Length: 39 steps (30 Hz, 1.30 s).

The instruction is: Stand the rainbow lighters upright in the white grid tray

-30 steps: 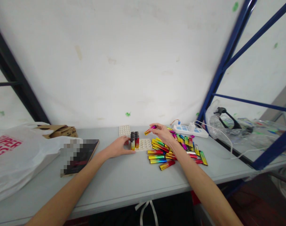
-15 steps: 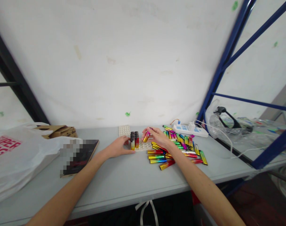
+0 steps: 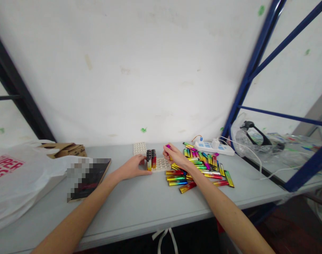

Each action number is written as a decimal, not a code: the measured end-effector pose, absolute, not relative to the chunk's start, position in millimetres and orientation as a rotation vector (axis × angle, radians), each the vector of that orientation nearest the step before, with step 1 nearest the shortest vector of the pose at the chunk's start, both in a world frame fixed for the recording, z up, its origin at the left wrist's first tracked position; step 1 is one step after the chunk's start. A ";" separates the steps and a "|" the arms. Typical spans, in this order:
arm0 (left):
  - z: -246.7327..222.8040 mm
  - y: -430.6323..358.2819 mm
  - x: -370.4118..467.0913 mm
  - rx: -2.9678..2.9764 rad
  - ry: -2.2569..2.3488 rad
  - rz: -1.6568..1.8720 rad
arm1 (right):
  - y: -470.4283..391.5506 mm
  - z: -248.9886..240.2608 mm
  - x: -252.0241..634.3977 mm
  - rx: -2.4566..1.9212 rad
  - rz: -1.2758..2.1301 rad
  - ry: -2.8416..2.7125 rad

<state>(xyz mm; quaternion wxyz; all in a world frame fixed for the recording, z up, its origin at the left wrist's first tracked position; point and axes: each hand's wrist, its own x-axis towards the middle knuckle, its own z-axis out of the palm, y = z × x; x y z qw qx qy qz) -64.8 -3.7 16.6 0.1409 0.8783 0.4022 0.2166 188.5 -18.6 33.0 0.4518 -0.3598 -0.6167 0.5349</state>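
Head view: the right grip (image 3: 175,155) is grasping a slim, shiny lighter (image 3: 168,146), its magenta end showing above the curled fingers; its long axis is looking steep, though the lower end is hiding inside the hand. From that grip, the pale holed tray (image 3: 163,165) is lying close by at 7 o'clock, with rows of round sockets showing, and the right hand is sitting nearer to them than the left. At 8 o'clock, black-topped upright lighters (image 3: 151,160) are standing in a tight cluster at the tray's left end. The left grip (image 3: 130,167) is curving around their outer side, thumb and fingers apart; whether it is pressing on them, I cannot tell. At 4 o'clock, a loose pile (image 3: 200,165) of smooth, metallic, multicoloured lighters is sprawling over the matt grey table (image 3: 139,201). Farther out, a second tray (image 3: 139,148) is resting at 9 o'clock, a white plastic power strip (image 3: 214,147) at 3, and a crinkled white bag (image 3: 20,173) toward 8.
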 end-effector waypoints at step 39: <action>13.6 -0.9 -66.1 2.512 1.153 0.602 | -31.8 43.7 185.6 -1.017 0.314 -2.149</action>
